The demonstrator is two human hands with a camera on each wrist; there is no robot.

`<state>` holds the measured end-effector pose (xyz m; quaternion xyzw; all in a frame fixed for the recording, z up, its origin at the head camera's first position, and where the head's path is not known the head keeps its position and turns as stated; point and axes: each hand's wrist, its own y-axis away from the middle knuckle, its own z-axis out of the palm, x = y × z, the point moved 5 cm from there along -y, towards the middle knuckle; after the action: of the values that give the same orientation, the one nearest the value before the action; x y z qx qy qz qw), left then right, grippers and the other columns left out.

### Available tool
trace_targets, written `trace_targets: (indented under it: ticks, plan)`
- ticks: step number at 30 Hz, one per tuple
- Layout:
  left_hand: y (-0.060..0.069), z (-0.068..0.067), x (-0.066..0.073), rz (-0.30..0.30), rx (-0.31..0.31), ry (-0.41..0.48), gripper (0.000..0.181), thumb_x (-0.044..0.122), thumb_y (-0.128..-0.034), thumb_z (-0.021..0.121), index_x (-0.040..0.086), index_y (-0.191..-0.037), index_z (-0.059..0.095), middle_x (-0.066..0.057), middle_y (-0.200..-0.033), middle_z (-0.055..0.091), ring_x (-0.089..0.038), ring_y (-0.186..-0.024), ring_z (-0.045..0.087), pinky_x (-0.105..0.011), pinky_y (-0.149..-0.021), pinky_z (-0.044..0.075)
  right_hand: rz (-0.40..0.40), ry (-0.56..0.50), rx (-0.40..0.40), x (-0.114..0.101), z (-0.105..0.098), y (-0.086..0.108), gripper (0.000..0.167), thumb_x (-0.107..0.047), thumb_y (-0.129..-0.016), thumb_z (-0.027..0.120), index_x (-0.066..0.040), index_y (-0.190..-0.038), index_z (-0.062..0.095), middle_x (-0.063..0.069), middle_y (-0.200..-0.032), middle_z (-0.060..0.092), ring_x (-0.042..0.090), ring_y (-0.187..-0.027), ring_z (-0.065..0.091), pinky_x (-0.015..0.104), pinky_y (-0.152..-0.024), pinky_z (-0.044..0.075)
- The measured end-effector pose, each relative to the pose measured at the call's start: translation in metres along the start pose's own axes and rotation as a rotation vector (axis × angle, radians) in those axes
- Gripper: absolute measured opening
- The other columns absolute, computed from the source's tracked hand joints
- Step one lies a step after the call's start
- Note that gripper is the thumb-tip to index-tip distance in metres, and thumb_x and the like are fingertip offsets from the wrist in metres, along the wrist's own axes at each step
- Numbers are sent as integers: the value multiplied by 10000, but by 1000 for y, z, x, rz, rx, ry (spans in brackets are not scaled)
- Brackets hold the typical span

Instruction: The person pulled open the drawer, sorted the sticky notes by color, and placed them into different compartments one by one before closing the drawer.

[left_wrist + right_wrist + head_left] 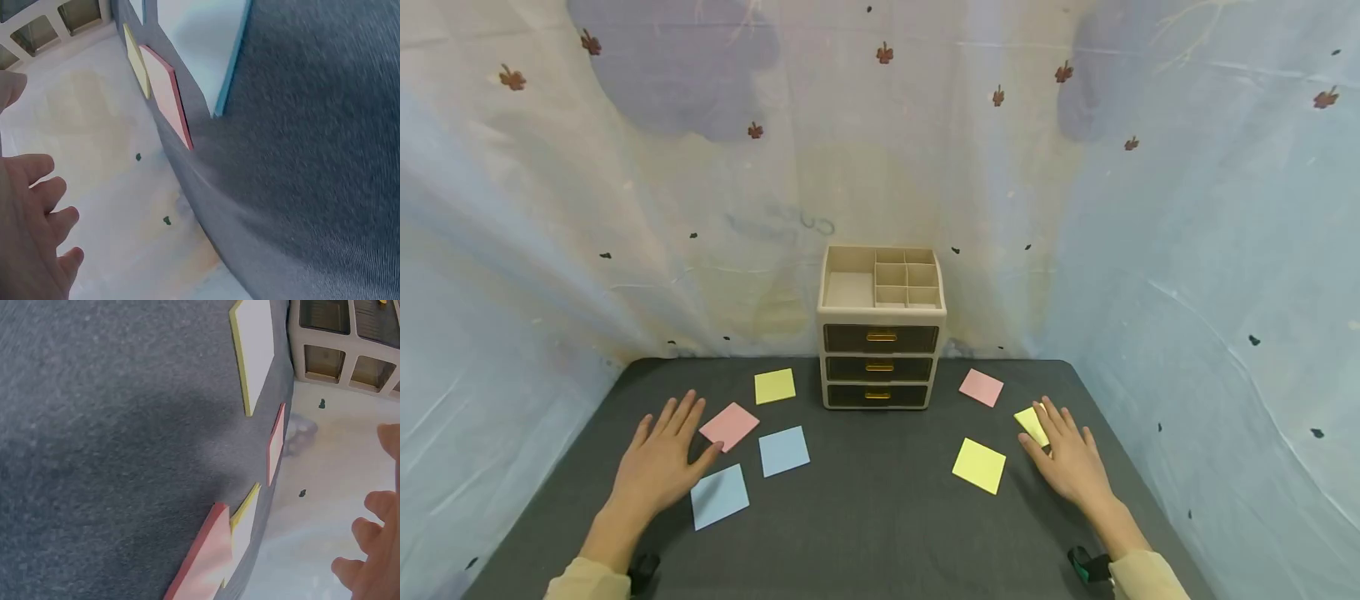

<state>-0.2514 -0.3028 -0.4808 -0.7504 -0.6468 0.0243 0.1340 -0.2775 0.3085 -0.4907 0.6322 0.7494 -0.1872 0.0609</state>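
Observation:
My left hand point(658, 465) hovers over the left side of the dark table, fingers straight and spread, holding nothing. Around it lie sticky note pads: a pink pad point(730, 427), a near blue pad point(720, 498), a second blue pad point(784, 451) and a yellow pad point(774, 386). On the right, my right hand point(1072, 467) is also spread and holds nothing. A yellow pad point(1028, 423) shows partly from behind its fingers. Left of it lie another yellow pad point(979, 466) and a pink pad point(981, 387). A further pink pad point(207, 559) appears in the right wrist view; the hand hides it from the head view.
A beige desk organizer point(882, 317) stands at the middle of the table's back edge. It has three dark drawers with gold handles, all closed, and open compartments on top. A patterned curtain point(880, 167) hangs behind and along both sides of the dark table point(865, 517).

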Motion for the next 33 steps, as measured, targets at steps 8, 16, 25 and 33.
trace_targets:
  ticks: [8,16,25,33]
  plan:
    - [0,-10,20,33,96,33,803,574,-1043,522,-5,-1585,393,-198,-1680,291,-458,-1504,317,-669,-1205,208,-25,-46,123,-8,-13,-7,723,-476,-1089,508,-75,-1649,288,165,-1711,229,488,-1534,230,746,-1175,165]
    - [-9,-23,36,67,276,138,636,377,-1015,648,-7,-1502,509,-193,-1595,446,-449,-1374,495,-659,-1111,374,-83,-103,224,-32,-34,-21,705,-431,-1090,522,-83,-1653,280,150,-1719,210,462,-1546,223,715,-1194,194]
    - [-28,-43,58,94,471,345,496,174,-987,684,28,-1447,569,-174,-1478,565,-451,-1270,578,-679,-959,479,-174,-165,278,-61,-61,-48,689,-378,-1096,524,-97,-1663,253,163,-1715,217,463,-1536,250,670,-1224,189]
    - [-47,-43,85,71,471,504,415,175,-1048,626,56,-1443,577,-171,-1379,603,-364,-1016,698,-571,-751,560,-228,-196,268,-79,-76,-71,687,-388,-1099,517,-131,-1671,238,133,-1723,207,448,-1544,244,714,-1189,216]
